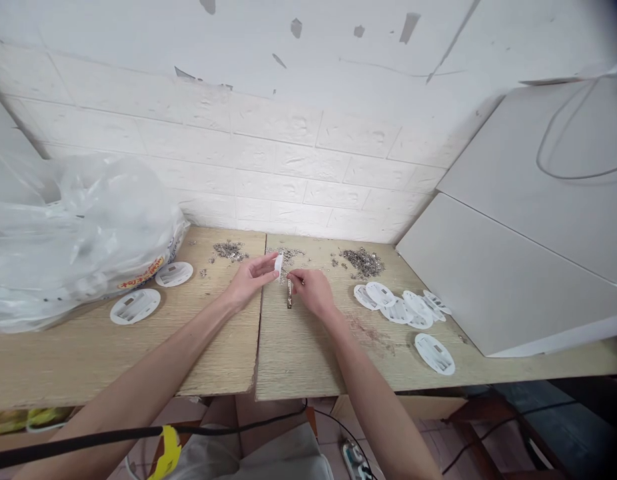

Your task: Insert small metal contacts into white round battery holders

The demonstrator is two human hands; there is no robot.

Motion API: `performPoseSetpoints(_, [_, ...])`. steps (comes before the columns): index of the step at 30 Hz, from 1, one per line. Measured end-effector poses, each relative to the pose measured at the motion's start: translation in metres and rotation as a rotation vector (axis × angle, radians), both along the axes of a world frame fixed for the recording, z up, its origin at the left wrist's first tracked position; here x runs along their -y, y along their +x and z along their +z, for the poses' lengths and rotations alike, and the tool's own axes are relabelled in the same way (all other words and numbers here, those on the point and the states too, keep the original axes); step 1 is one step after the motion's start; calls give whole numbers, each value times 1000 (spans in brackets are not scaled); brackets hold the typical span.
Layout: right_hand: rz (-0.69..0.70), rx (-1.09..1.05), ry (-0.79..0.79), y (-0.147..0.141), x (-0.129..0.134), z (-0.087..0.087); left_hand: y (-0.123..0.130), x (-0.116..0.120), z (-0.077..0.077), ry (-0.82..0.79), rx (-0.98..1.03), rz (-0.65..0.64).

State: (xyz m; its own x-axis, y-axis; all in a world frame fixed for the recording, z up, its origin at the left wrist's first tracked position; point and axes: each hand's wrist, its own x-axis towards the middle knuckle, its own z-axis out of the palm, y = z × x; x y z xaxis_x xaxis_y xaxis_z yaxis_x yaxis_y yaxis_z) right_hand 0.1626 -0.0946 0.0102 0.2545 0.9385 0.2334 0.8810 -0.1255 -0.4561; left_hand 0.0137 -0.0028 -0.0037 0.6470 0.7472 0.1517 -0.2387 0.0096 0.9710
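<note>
I see my left hand near the middle of the worktop, toward its back edge, thumb and fingertips pinched together on a small white plastic piece, held up on edge just above the surface; holding it tilted like that seems to turn one face toward my right hand. My right hand sits just beside it, fingers curled and closed around a thin metal tool whose free end points down toward the front edge; what kind of tool it is I cannot tell. Both hands work over the seam where the two boards of the worktop meet. Three loose heaps of small metal parts lie along the back edge, one left of the hands, one right behind them, the largest to the right; they are within easy reach of either hand, which I judge is why they sit there. A cluster of white round plastic discs lies overlapping at the right, with one apart nearer the front edge; two more discs lie at the left, beside a large clear plastic bag slumped over the left end of the worktop. A grey cabinet closes off the right end. A black cable with yellow tape runs below the front edge.
</note>
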Motion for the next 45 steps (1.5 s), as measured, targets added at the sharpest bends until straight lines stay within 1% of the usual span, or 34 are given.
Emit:
performPoseSetpoints(4, [7,113,-48,0,2,3,1,3,-2,30,-57,-5])
performPoseSetpoints(9, [13,208,-98,2,1,1,4,5,-6,62,-125,-7])
performPoseSetpoints(14, [22,197,-84,2,0,0,3,3,-5,44,-117,6])
performPoseSetpoints(17, [74,71,-17,4,-1,-1,1,1,-1,-76,-18,20])
performPoseSetpoints(21, [141,-226,72,9,-4,-3,1,-3,3,-278,186,-14])
performPoseSetpoints(24, [110,-432,128,12,-6,-5,1,-4,4,-345,210,-2])
performPoseSetpoints(27, [42,-635,160,11,-9,-7,1,-4,3,-348,215,-6])
performPoseSetpoints(30, [56,-804,148,7,-12,-10,1,-3,3,-330,236,-59])
performPoseSetpoints(34, [50,-975,133,1,-13,-10,2,1,3,-295,221,-88])
performPoseSetpoints(38, [17,-1082,133,-1,-12,-7,2,2,3,-247,159,-127])
performPoseSetpoints(42, [-18,-1095,210,0,-11,-5,2,0,3,-264,153,-135])
performPoseSetpoints(45, [-26,-1163,203,1,-11,-5,1,-1,4,-287,130,-119])
